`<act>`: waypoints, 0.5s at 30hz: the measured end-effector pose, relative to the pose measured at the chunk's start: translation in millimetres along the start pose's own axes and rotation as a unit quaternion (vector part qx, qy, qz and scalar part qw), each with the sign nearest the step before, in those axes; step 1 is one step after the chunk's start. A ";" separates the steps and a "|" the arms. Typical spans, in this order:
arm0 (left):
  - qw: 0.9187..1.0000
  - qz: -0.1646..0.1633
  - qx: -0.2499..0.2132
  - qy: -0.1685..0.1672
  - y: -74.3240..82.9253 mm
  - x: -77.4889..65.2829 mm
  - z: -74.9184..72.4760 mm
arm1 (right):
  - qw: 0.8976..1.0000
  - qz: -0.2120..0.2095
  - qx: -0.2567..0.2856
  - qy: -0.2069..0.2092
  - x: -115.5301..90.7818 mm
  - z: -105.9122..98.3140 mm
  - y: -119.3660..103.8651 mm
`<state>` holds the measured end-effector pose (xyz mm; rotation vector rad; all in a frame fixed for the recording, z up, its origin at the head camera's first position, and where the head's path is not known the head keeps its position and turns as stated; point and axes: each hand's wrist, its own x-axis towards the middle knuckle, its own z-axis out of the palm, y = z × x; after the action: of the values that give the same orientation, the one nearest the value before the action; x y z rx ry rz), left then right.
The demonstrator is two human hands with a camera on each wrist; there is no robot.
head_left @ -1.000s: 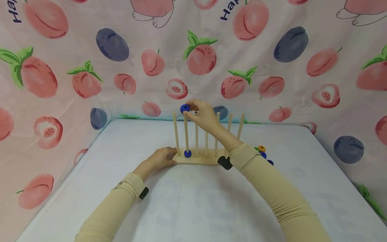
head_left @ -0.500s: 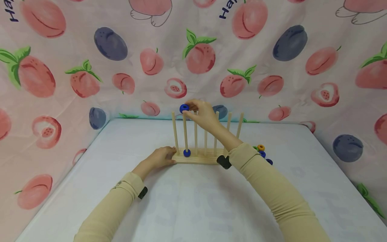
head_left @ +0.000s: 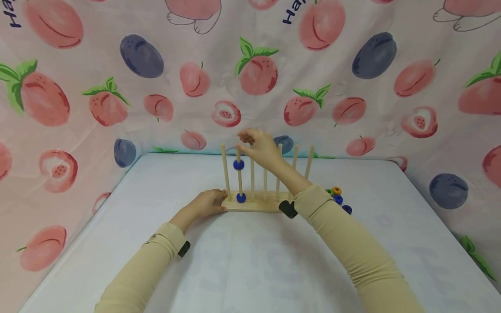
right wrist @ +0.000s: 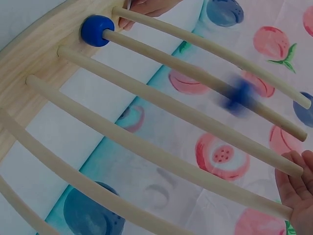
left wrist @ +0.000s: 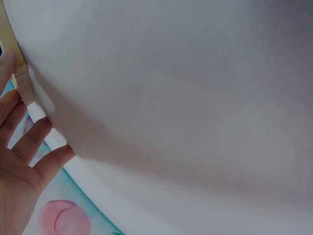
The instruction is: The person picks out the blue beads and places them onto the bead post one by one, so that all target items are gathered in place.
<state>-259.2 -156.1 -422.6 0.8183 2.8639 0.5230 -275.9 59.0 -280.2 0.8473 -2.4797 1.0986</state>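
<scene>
A wooden stand (head_left: pixel 254 208) with a row of upright pegs sits on the table. My left hand (head_left: pixel 204 203) holds its left end, thumb at the front, as the left wrist view (left wrist: pixel 19 171) partly shows. On the second peg from the left, one blue bead (head_left: pixel 241 198) rests at the base. A second blue bead (head_left: pixel 238 165) is partway up that peg, blurred in the right wrist view (right wrist: pixel 238 95). Above it, near the peg's top, my right hand (head_left: pixel 264 150) has its fingers apart and holds nothing.
Several loose beads lie on the table right of the stand: an orange bead (head_left: pixel 336 190), a green one (head_left: pixel 329 192) and blue ones (head_left: pixel 338 199). A fruit-print cloth (head_left: pixel 250 100) hangs behind the table. My right forearm (head_left: pixel 344 243) crosses in front of the right pegs.
The blue bead that my right hand held at the second peg's top is let go and has slid down the peg. My right hand stays near the top; my left hand stays at the stand.
</scene>
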 end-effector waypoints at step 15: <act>1.000 -0.013 -0.001 -0.004 2.4 0.3 -0.4 | 1.000 -0.002 0.026 0.008 2.6 -2.2 0.9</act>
<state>-258.3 -154.2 -421.4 0.7799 2.8624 0.5175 -278.3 60.1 -278.0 0.8547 -2.4457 1.1679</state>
